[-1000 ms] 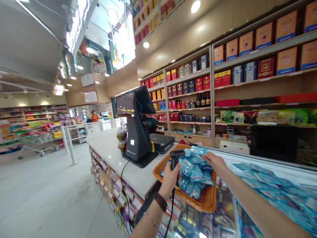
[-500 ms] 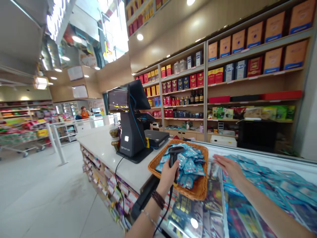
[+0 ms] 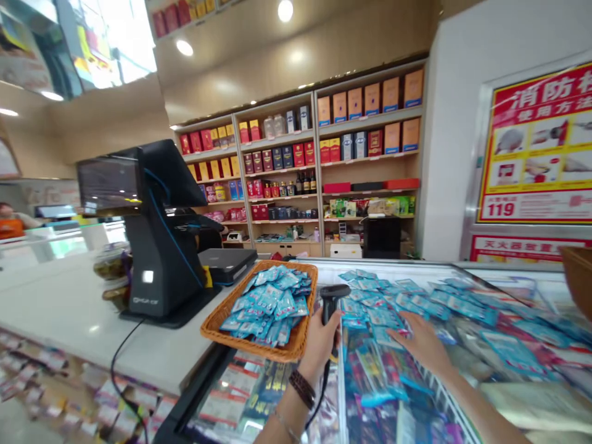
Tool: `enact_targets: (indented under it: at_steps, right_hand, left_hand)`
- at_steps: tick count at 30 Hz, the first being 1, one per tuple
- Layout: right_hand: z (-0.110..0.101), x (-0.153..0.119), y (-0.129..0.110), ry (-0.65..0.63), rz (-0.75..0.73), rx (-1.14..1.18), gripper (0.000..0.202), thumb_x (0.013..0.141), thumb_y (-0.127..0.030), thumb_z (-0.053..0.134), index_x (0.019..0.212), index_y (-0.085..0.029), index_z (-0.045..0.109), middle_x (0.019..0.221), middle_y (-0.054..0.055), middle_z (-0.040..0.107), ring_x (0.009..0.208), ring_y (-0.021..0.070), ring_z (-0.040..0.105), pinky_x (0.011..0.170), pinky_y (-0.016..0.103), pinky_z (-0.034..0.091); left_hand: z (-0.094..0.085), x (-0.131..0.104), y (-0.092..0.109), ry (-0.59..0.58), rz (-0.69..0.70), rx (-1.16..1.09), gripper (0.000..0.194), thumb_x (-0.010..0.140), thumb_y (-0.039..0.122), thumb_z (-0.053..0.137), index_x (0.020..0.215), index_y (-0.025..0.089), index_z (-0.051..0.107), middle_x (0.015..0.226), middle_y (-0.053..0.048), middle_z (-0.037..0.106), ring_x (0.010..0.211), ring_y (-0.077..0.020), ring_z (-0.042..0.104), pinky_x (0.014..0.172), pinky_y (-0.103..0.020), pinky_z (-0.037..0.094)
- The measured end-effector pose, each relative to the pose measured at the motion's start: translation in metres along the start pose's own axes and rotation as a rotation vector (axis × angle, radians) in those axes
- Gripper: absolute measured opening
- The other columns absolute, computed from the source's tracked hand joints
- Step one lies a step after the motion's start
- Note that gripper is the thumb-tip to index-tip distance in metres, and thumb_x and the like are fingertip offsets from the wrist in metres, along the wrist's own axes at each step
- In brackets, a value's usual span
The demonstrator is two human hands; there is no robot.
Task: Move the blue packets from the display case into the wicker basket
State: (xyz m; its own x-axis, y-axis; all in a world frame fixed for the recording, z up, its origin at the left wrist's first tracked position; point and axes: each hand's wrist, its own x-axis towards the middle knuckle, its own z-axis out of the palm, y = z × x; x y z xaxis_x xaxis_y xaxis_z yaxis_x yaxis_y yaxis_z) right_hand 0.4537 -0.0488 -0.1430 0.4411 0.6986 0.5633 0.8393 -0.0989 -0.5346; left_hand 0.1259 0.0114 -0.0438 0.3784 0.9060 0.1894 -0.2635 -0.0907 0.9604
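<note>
I have the black scanner [image 3: 335, 295] upright just to the right of the wicker basket [image 3: 282, 354], the fingers of my left hand [image 3: 319, 339] curled snugly round its handle. My right hand [image 3: 425, 345] reaches over the loose blue packets [image 3: 383, 317], its fingers loosely spread with nothing visibly gripped; I can't tell whether their tips touch one. These packets lie strewn across the glass-topped case [image 3: 398, 269]. The basket, heaped with a pile of blue packets [image 3: 272, 302], sits by the end of the white surface [image 3: 69, 296], near the black till [image 3: 161, 265].
</note>
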Motion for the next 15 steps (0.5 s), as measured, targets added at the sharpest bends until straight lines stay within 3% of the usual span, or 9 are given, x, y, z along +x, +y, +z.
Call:
enact_targets:
  at_steps: [3,7,11,15]
  right_hand:
    - [0.005,-0.001,-0.005,-0.112,-0.005,-0.119,0.062,0.099,-0.073,0.070,0.132,-0.026,0.094,0.154,0.022,0.093,0.153,0.0484,0.085,0.135,0.064,0.066]
    - [0.007,0.003,-0.021,-0.177,0.107,-0.241,0.058,0.114,-0.062,0.059,0.146,-0.027,0.094,0.164,0.018,0.090,0.158,0.0449,0.082,0.134,0.061,0.065]
    - [0.006,0.010,-0.039,-0.230,0.241,-0.364,0.064,0.113,-0.069,0.068,0.157,-0.028,0.091,0.173,0.020,0.084,0.160,0.0493,0.079,0.128,0.063,0.067]
    - [0.001,0.018,-0.043,-0.302,0.282,-0.352,0.069,0.106,-0.068,0.077,0.162,-0.029,0.089,0.176,0.020,0.081,0.162,0.0506,0.077,0.132,0.064,0.063]
  left_hand:
    - [0.021,0.003,-0.022,-0.035,-0.044,-0.018,0.090,0.064,0.106,0.102,0.082,0.028,0.062,0.061,0.008,0.057,0.043,-0.0091,0.048,0.044,-0.025,0.035]
    - [0.029,0.002,-0.044,-0.095,-0.084,0.001,0.091,0.065,0.105,0.105,0.082,0.028,0.061,0.063,0.008,0.058,0.042,-0.0097,0.048,0.044,-0.026,0.035]
    - [0.025,-0.003,-0.056,-0.099,-0.110,0.032,0.094,0.061,0.112,0.102,0.082,0.029,0.061,0.060,0.009,0.056,0.041,-0.0107,0.048,0.045,-0.028,0.034]
    - [0.022,-0.005,-0.060,-0.075,-0.124,0.047,0.097,0.060,0.116,0.096,0.086,0.029,0.063,0.058,0.010,0.055,0.041,-0.0117,0.049,0.045,-0.028,0.033]
